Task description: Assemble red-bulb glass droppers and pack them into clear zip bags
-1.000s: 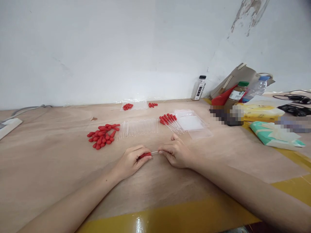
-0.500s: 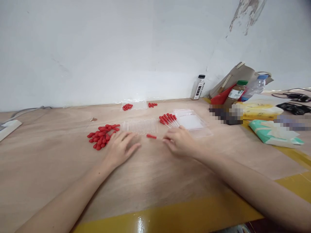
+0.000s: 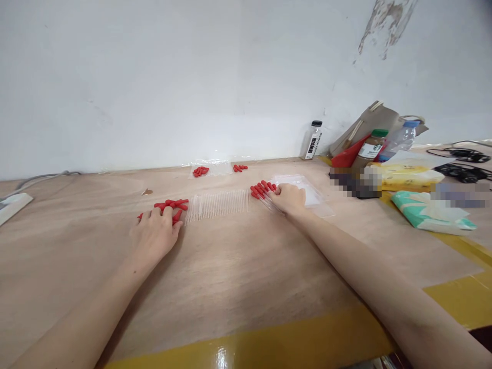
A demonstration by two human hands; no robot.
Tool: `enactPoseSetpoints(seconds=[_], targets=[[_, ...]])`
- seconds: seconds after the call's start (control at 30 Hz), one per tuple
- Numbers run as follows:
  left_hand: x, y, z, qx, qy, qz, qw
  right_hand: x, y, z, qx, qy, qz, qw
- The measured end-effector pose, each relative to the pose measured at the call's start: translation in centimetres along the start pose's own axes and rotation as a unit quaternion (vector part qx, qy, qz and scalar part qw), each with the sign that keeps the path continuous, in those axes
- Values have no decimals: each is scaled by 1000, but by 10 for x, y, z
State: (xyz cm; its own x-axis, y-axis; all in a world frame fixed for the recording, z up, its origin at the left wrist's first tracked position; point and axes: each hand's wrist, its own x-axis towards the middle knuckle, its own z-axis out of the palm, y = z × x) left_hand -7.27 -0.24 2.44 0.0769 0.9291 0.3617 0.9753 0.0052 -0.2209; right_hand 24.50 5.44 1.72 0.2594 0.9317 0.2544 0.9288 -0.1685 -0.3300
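My left hand (image 3: 156, 231) lies over a pile of red rubber bulbs (image 3: 171, 204), hiding much of it. One bulb (image 3: 177, 217) shows between its thumb and index finger. Right of the pile, clear thin tubes (image 3: 217, 204) lie side by side in a row. My right hand (image 3: 289, 198) is closed at a group of red-bulbed droppers (image 3: 263, 189), fingertips pinched on a dropper whose clear stem is partly hidden. Under and behind this hand are clear plastic bags with a white sheet (image 3: 313, 192).
Against the wall lie a plastic bag (image 3: 219, 168) of bulbs and tubes and a few loose bulbs (image 3: 240, 168). A black-capped bottle (image 3: 313, 141), a grey bag (image 3: 369, 123), a green-capped bottle (image 3: 369, 148) and tissue packs (image 3: 426, 210) stand right. A power strip (image 3: 15, 207) is left.
My left hand has moved left onto the bulb pile. My right hand has carried the red-bulbed dropper from the middle of the table up to the dropper group.
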Motion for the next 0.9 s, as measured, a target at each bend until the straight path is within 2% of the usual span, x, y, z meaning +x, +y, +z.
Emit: enactPoseSetpoints(seconds=[0.2,0.47,0.53,0.6,0.7,0.8,0.9], targets=[[-1,-2,-1,-11,-7,3,1000,-1,-2,1,-29,-40,5,999],[-4,0,-2,12,-16,1,1000,-2,-5,4,-45,-55,-8,997],[-3,-1,-1,13,-17,0,1000,-3,-6,2,-57,-43,-16,997],[-3,-2,0,15,-12,2,1000,-7,-10,-1,-61,-12,-39,997],[-3,-1,-2,5,-7,3,1000,-17,-21,-2,-44,17,-125,991],[-5,1,-5,4,-7,-3,1000,-25,-32,1,-58,-3,-202,978],[-6,2,-7,23,6,-5,1000,-28,-37,6,-84,-22,-210,974]])
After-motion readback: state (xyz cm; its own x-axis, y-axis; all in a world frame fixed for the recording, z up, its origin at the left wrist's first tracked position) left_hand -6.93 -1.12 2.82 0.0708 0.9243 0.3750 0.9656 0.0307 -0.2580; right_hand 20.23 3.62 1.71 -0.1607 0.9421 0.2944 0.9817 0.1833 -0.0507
